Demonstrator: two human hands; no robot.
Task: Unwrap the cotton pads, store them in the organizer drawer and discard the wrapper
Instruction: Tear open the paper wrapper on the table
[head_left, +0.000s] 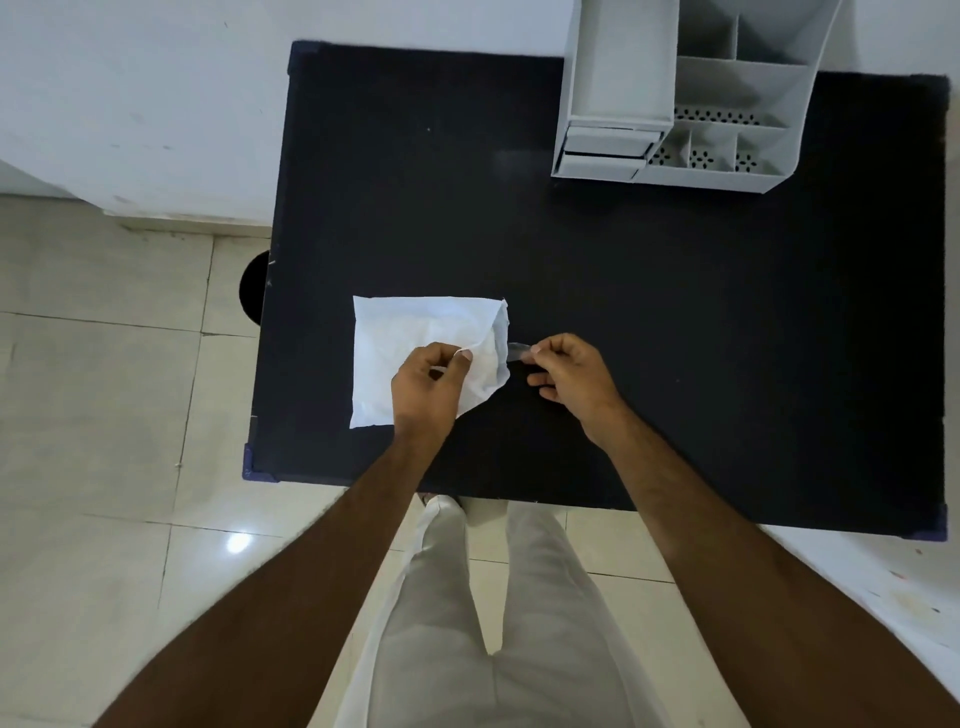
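A white pack of cotton pads (405, 338) in a clear wrapper lies on the black table (675, 312), near its front left. My left hand (428, 387) rests on the pack and pinches the wrapper's top layer near the right end. Just right of the pack, my right hand (569, 376) pinches a small clear strip of wrapper (517, 352) stretched out from that end. A grey organizer (680, 98) stands at the table's far right, with two shut drawers (608, 153) at its front left.
The organizer has several open compartments on its right side. A dark round bin (255, 286) shows partly on the tiled floor under the table's left edge. A white wall runs behind. My legs stand at the table's front edge.
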